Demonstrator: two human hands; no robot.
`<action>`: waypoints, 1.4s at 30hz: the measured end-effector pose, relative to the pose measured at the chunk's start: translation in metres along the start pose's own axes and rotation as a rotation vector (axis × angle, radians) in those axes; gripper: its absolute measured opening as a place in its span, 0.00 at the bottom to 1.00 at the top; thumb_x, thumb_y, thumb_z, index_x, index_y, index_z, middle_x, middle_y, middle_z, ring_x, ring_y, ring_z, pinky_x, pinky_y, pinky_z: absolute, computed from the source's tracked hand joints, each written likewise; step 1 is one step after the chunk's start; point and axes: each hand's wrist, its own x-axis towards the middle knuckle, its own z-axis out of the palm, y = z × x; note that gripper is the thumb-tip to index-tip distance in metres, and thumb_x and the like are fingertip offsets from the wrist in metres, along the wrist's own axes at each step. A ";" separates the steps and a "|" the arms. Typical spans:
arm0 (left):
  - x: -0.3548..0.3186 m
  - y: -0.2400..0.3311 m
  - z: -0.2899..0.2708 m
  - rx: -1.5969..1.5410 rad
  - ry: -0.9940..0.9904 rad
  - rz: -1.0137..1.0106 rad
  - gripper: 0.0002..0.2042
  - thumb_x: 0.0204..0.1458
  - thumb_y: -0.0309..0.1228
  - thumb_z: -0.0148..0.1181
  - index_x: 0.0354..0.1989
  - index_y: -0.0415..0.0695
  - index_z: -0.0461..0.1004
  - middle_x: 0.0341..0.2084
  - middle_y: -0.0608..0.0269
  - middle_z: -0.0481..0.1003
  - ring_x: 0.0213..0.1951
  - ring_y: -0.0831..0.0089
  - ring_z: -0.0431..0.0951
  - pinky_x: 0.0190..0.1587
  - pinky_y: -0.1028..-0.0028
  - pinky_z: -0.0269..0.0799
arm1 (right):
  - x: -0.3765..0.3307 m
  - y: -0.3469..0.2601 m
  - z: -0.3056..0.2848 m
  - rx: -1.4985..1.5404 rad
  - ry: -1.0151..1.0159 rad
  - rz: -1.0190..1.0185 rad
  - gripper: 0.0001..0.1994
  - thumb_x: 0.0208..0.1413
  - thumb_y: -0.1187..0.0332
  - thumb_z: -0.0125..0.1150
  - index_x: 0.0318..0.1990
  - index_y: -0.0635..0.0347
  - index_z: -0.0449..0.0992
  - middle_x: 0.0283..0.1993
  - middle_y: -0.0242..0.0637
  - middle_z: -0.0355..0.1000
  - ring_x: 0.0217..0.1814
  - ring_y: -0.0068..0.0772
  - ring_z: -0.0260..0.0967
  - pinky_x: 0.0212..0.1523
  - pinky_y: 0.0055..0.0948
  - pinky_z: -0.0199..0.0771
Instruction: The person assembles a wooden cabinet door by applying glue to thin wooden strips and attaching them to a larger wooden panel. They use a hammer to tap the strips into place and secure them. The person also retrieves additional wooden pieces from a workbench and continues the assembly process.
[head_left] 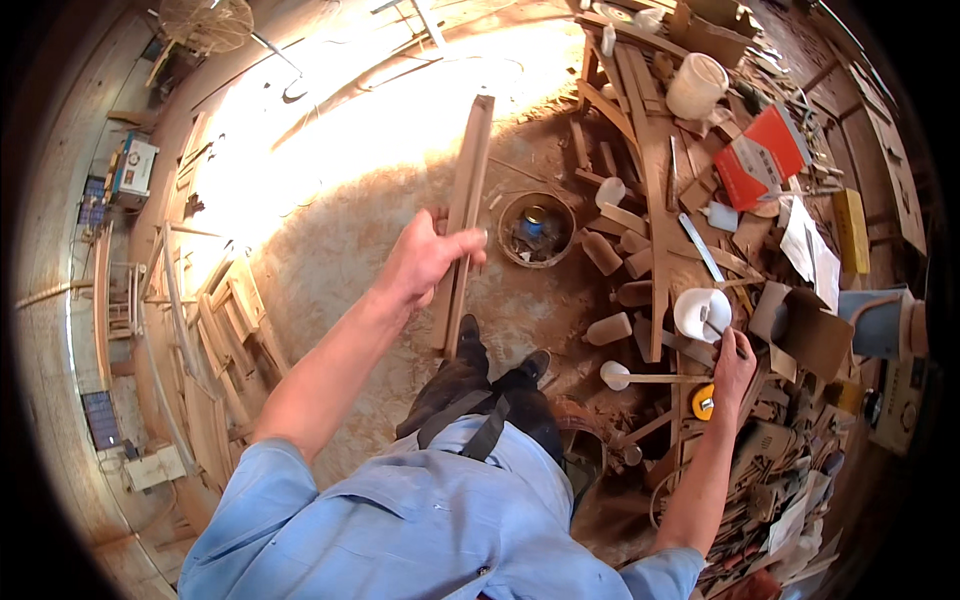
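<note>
My left hand (pixel 422 262) is closed around a long, grooved wooden strip (pixel 468 185), held up in front of my body with its far end pointing away from me. At the workbench on the right, my right hand (pixel 736 366) pinches the end of a thin stick-like tool (pixel 713 328). The tool's other end reaches into a round white tub (pixel 690 308); its tip and the tub's contents are hard to make out. Just below the tub, near my right wrist, lies a yellow tape measure (pixel 703 402).
The workbench (pixel 655 230) carries a red-and-white box (pixel 762 158), a white bucket (pixel 697 86), an open cardboard box (pixel 812 331) and much clutter. Several bottles (pixel 607 330) lie beneath it. A round basin (pixel 515 250) sits on the floor ahead. Wooden frames (pixel 240 300) stand at left.
</note>
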 end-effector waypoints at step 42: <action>-0.018 -0.028 0.041 -0.514 -0.099 -0.038 0.17 0.63 0.40 0.51 0.48 0.36 0.68 0.45 0.49 0.76 0.47 0.57 0.79 0.47 0.53 0.79 | -0.163 -0.109 0.036 0.447 -0.278 -0.186 0.05 0.57 0.80 0.51 0.33 0.70 0.74 0.26 0.36 0.71 0.20 0.20 0.64 0.22 0.20 0.64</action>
